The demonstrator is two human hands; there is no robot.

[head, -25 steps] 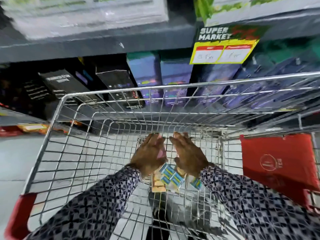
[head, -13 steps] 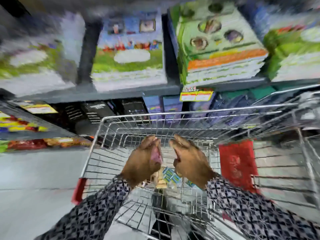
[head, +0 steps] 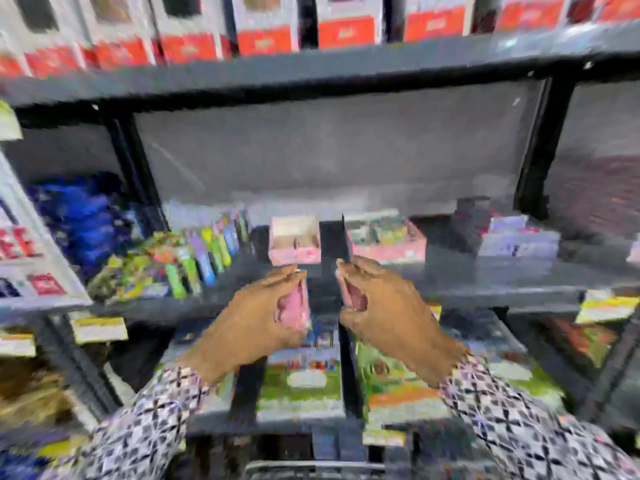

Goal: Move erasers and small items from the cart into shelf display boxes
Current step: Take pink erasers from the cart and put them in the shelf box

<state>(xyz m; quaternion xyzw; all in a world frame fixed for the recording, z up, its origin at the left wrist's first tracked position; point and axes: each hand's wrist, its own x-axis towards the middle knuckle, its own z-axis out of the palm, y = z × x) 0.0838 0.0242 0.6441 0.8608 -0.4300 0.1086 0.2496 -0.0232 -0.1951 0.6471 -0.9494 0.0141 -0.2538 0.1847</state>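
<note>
The frame is blurred by motion. My left hand (head: 256, 320) is curled around a handful of pink erasers (head: 294, 304). My right hand (head: 384, 310) also holds pink erasers (head: 355, 296) in its palm. Both hands are raised side by side in front of the middle shelf, just below two pink display boxes: one (head: 294, 242) above my left hand and one (head: 386, 239) above my right. A dark upright divider (head: 332, 244) stands between the boxes. Only the cart's rim (head: 311, 467) shows at the bottom edge.
Colourful pens and packets (head: 194, 258) lie left of the pink boxes, and purple-white boxes (head: 516, 237) to the right. Green picture boxes (head: 301, 379) fill the shelf below my hands. Red-and-white boxes (head: 263, 26) line the top shelf. Yellow price tags (head: 98, 329) hang on the shelf edges.
Both hands rose out of the cart with pink erasers and now sit at the middle shelf. The view swung upward, so the cart dropped almost out of sight.
</note>
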